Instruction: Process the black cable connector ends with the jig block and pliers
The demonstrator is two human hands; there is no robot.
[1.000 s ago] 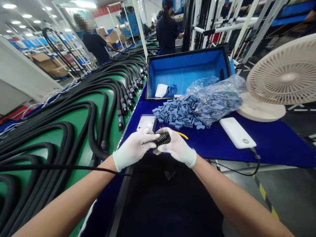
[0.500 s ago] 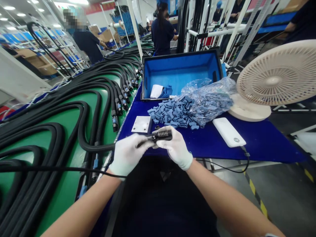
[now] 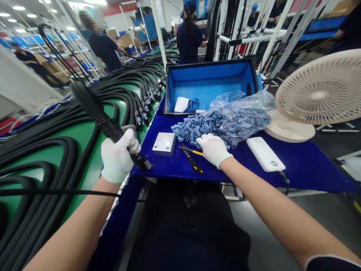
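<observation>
My left hand [image 3: 117, 152], in a white glove, is wrapped round a black ribbed hose [image 3: 94, 107] near its end. From under the fist, the hose's black end fitting [image 3: 141, 161] with a metal spring points down and right over the blue table edge. My right hand [image 3: 213, 149], also gloved, lies at the front of a heap of small blue plastic pieces [image 3: 191, 126]. Its fingers are curled together; what they hold, if anything, is hidden. Pliers [image 3: 191, 160] with black and yellow handles lie beside it, one handle passing partly under the hand.
A metal block [image 3: 164, 143] sits left of the pliers. Behind are a clear plastic bag [image 3: 245, 116] of blue pieces and a blue crate [image 3: 210, 67]. A white power bank [image 3: 265, 153] and a fan [image 3: 318, 94] stand right. Many black hoses [image 3: 56, 162] cover the green surface.
My left hand has moved left, lifting and tilting the hose. My right hand has let go of the hose end and moved to the blue heap, uncovering the pliers.
</observation>
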